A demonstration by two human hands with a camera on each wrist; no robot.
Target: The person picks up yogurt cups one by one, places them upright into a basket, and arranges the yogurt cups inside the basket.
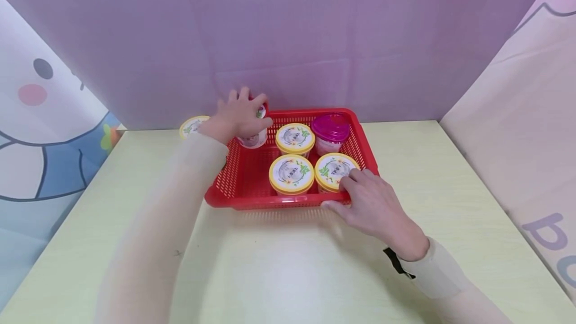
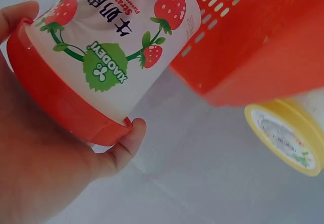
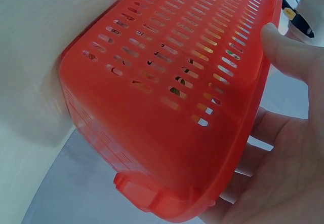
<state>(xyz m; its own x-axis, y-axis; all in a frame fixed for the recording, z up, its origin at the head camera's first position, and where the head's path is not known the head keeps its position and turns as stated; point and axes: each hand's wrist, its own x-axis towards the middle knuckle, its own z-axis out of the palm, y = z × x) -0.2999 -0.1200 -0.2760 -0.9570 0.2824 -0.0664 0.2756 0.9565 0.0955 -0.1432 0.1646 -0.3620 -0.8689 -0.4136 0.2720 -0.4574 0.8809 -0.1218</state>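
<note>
My left hand [image 1: 237, 119] holds a white cup [image 1: 254, 140] by its red lid, over the back left part of a red plastic basket [image 1: 253, 176]. In the left wrist view, thumb and fingers span the lid's rim, and strawberries are printed on the cup [image 2: 119, 46]. At the basket's front right, my right hand [image 1: 375, 209] grips the rim; the right wrist view has the thumb on one side of the basket wall [image 3: 147, 122] and the fingers on the other. Inside stand yellow-lidded cups [image 1: 291, 174] and a purple-lidded cup [image 1: 330, 128].
One more yellow-lidded cup [image 1: 192, 124] stands outside the basket at its back left, partly behind my left wrist. The pale table [image 1: 279, 274] ends at a purple cloth [image 1: 288, 39] at the back. Printed cloths [image 1: 531, 139] hang on both sides.
</note>
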